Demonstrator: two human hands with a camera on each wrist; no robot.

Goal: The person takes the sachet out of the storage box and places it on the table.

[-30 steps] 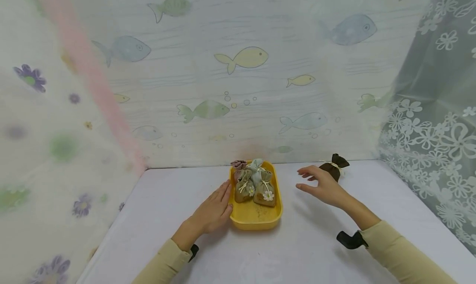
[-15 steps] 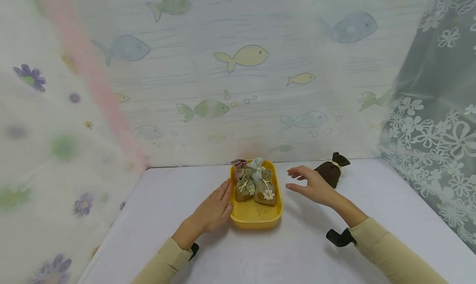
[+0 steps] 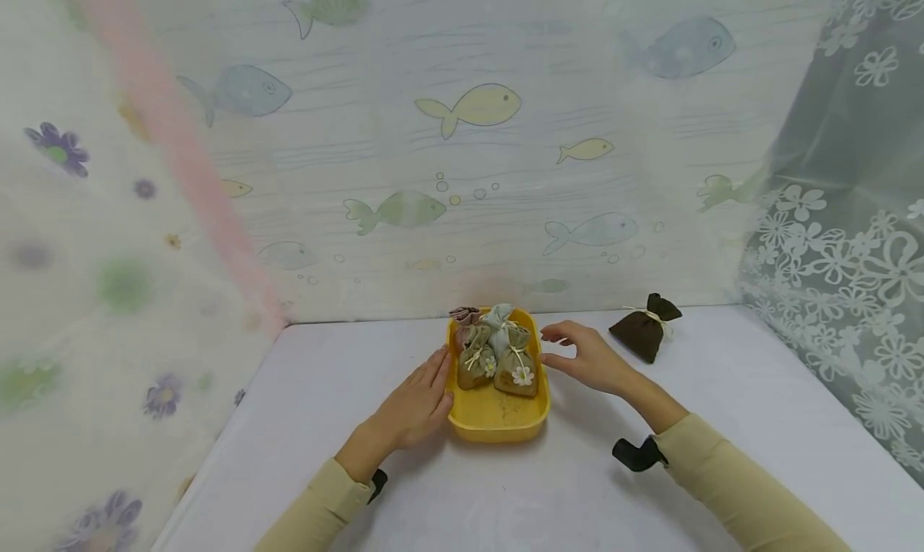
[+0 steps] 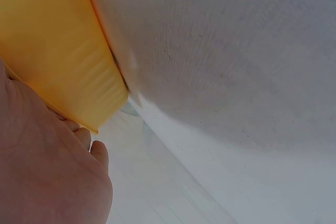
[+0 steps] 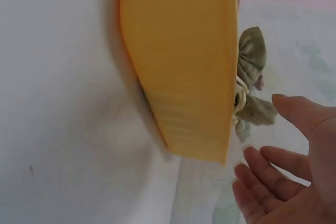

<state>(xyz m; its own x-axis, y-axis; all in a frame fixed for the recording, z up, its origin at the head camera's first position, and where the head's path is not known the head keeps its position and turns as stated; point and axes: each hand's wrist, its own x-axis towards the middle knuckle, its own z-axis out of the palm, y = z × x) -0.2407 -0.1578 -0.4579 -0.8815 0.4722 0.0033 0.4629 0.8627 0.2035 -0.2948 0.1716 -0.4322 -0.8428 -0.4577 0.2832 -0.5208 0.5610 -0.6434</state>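
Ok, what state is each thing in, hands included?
Yellow tray: upright, partly filled
Two tan pouches: tied closed
Pale blue pouch: tied closed
Pink pouch: mostly hidden
Dark brown pouch: tied closed, outside the tray
Left hand: resting against the tray's side
Right hand: holding nothing, beside the tray

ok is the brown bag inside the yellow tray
No, the brown bag lies on the table, to the right of the tray and apart from it.
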